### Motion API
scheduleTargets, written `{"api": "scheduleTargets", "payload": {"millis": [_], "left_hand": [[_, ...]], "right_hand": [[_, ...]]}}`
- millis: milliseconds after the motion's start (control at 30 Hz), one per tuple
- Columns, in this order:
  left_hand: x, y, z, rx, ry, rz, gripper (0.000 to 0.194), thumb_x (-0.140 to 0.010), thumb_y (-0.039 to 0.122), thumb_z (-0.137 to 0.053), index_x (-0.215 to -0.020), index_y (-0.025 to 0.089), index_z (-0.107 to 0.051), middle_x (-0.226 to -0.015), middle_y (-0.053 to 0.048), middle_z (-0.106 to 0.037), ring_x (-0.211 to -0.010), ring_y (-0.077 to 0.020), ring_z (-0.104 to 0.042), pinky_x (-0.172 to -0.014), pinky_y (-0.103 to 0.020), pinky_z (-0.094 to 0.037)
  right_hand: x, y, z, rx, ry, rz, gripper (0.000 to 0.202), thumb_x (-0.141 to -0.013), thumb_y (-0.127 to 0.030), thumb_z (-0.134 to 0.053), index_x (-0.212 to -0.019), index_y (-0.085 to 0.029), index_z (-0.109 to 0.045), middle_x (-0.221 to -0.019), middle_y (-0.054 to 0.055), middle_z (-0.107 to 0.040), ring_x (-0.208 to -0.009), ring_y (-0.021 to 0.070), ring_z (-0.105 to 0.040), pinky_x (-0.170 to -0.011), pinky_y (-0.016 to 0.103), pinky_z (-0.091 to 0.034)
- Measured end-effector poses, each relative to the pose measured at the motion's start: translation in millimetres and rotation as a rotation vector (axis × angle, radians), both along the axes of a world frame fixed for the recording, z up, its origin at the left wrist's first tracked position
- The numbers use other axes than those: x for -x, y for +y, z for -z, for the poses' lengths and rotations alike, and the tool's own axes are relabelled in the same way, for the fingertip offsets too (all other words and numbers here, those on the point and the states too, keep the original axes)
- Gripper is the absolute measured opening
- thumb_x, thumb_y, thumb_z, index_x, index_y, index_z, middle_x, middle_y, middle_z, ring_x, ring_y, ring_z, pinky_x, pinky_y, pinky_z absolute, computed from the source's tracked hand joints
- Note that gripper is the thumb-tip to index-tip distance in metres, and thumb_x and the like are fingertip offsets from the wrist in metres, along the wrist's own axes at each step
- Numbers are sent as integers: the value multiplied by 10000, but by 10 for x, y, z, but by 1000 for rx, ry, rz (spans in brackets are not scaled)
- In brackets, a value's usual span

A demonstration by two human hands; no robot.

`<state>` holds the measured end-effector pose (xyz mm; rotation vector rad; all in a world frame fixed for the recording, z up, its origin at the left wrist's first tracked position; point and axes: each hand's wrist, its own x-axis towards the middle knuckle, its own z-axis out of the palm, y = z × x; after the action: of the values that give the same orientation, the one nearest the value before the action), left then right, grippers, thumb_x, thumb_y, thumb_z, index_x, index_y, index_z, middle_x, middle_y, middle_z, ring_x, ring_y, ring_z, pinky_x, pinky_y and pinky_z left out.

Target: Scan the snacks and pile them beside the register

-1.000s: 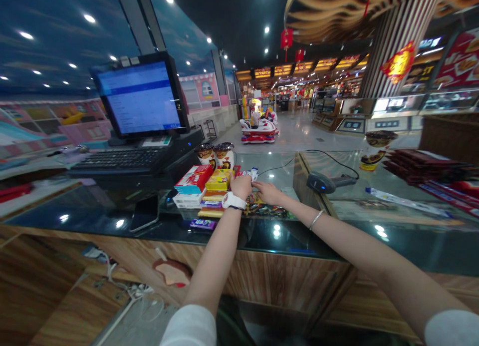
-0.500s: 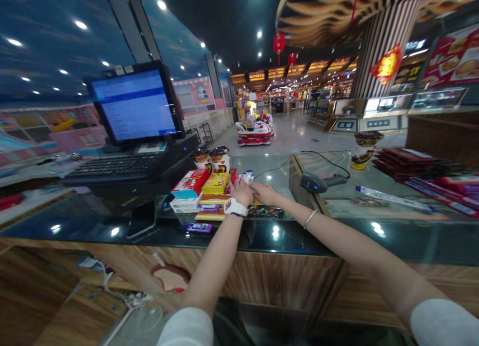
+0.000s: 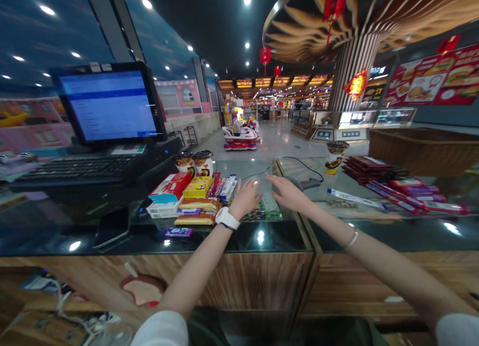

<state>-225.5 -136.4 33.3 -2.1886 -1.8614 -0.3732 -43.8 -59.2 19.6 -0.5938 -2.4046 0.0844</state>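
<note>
My left hand, with a white watch at the wrist, hovers open beside the snack pile, fingers apart. My right hand is off the pile too, open, close to the barcode scanner, which it partly hides. Left of my left hand lie white-and-blue snack sticks, a yellow box, a red-and-white box and brown-and-yellow packets. A small purple packet rests in front of them. Under my left hand, small dark-wrapped pieces are partly hidden.
A monitor and keyboard stand at the left, with a phone before them. Two snack cups sit behind the pile. Right are another cup, dark red packets, a snack tube and a wicker basket.
My hands have come off the snack sticks and moved apart, the right one towards the scanner. The view has swung to the right.
</note>
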Motion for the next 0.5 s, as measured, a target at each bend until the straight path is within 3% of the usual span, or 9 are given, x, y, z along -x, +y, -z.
{"api": "scheduleTargets", "payload": {"millis": [300,500], "left_hand": [[-974,-59,109,22,71,416,422,-1011,383,-430,-1375,179,-492,-1512,-102,-474,-1430,-254,-391,-1222,-531,-194],[-1602,116,151,31,90,540,457,-1021,427,-392,-1403,188,-465,-1527,-92,-457,-1423,-250,-401,-1221,-530,-199]], "right_hand": [[-1385,35,357,-59,-23,268,510,-913,-259,-469,-1419,-195,-461,-1431,152,-551,-1336,294,-513,-1112,568,-396],[-2077,139,542,-51,-26,413,488,-918,-306,-466,-1395,-203,-479,-1395,152,-582,-1302,305,-544,-1082,576,-420]]}}
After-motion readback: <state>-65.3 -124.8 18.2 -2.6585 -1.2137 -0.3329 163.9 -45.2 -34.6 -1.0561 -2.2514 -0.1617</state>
